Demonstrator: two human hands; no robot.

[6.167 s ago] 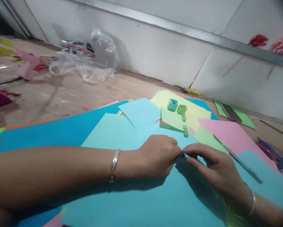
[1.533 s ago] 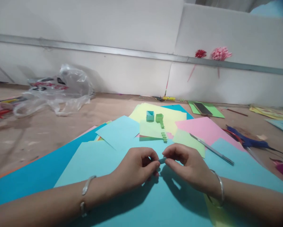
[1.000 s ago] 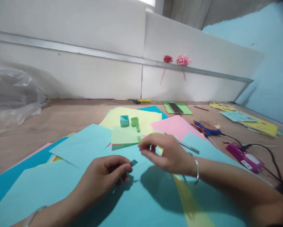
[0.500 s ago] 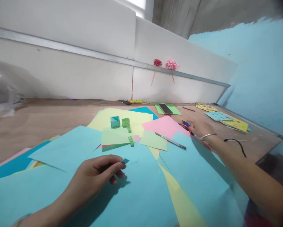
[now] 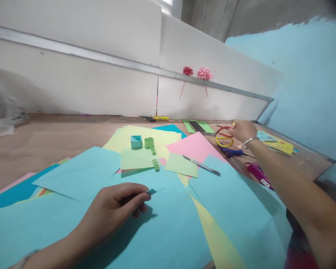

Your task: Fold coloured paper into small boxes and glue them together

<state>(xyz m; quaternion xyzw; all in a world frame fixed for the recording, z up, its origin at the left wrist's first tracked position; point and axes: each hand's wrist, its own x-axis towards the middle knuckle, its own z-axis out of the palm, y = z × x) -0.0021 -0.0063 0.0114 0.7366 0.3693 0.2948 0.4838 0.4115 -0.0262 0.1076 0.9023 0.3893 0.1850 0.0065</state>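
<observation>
My left hand (image 5: 116, 207) rests on a light blue paper sheet (image 5: 156, 231) and pinches a small folded blue paper strip (image 5: 151, 191) between thumb and fingers. My right hand (image 5: 242, 130) is stretched far out to the right rear and grips scissors with red and yellow handles (image 5: 223, 139), lifted just above the table. A silver bangle sits on that wrist. A small blue paper box (image 5: 136, 141) and a small green paper box (image 5: 149, 142) stand on a yellow sheet behind my left hand.
Coloured sheets overlap across the wooden table (image 5: 58, 138). A craft knife (image 5: 202, 166) lies on the pink sheet. A blue glue gun (image 5: 233, 151) and a magenta device (image 5: 256, 173) lie at the right. Clear plastic bag (image 5: 2, 112) at far left. White wall behind.
My right hand left the strip, reached out to the right rear and closed on the scissors, lifting them. My left hand keeps the strip. The view has swung to the right.
</observation>
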